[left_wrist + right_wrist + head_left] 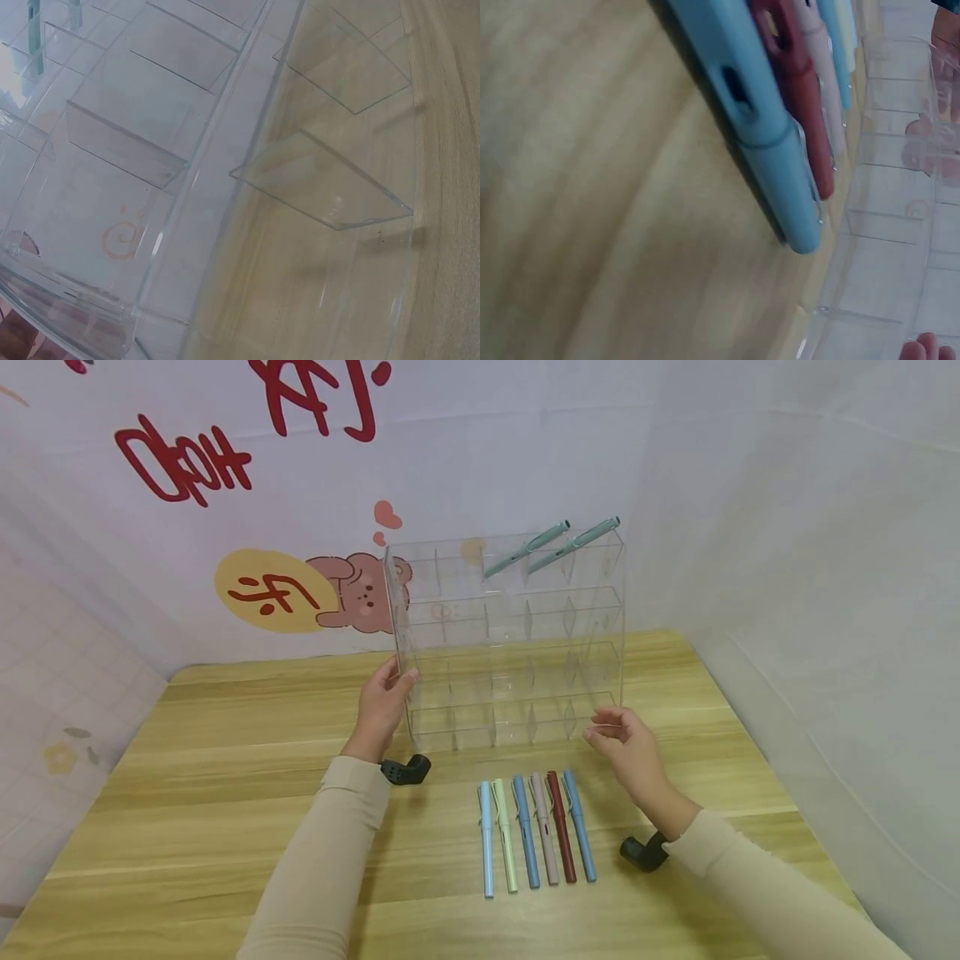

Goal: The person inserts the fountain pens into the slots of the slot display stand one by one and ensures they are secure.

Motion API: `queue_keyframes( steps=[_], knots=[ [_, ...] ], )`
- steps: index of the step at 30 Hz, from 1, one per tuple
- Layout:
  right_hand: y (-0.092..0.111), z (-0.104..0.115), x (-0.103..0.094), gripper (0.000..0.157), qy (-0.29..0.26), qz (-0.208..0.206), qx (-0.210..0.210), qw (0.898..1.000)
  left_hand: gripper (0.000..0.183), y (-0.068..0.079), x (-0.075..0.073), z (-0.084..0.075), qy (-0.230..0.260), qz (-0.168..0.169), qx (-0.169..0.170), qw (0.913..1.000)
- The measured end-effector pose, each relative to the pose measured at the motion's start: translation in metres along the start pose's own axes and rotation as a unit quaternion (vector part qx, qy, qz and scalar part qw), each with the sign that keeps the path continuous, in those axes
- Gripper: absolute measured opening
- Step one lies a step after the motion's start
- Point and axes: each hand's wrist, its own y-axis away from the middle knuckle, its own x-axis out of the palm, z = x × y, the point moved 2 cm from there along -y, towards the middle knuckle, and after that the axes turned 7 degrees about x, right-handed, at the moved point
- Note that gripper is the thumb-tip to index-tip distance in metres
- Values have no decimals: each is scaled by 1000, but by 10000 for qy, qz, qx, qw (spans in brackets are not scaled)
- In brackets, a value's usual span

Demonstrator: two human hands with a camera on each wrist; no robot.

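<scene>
A clear acrylic display rack (450,706) with several tiers and small dividers stands upright on the table. At its left side panel is my left hand (378,706), thumb in front and fingers behind, gripping the edge. My right hand (630,752) hovers by the lower right corner, fingers loosely bent and holding nothing. Two teal pens (551,535) (592,532) lean slanted in the top tier. In front of the rack lies a row of capped pens: light blue (487,847), light green (507,843), blue (528,839), pinkish grey (546,839), dark red (564,839) and another blue (582,835).
The wood-grain table (225,793) ends at a white cloth backdrop (525,452) printed with red characters and a cartoon bear (367,593). White cloth (810,610) also hangs along the right side. A black wrist camera (408,770) sits below my left hand.
</scene>
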Motion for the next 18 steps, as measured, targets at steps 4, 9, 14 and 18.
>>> queue_keyframes(
  steps=[4,9,14,18],
  knots=[
    [4,-7,6,41,89,163,194,9996,52,0,0,0,17,4,26,10000],
    [9,-13,11,43,298,425,409,9978,51,1,0,-1,18,-1,9,10000],
    [13,-17,16,43,359,607,498,9963,51,1,0,-2,18,-2,-45,10000],
    [14,-20,20,41,395,680,564,9953,53,1,0,-2,33,42,-25,10000]
  ],
)
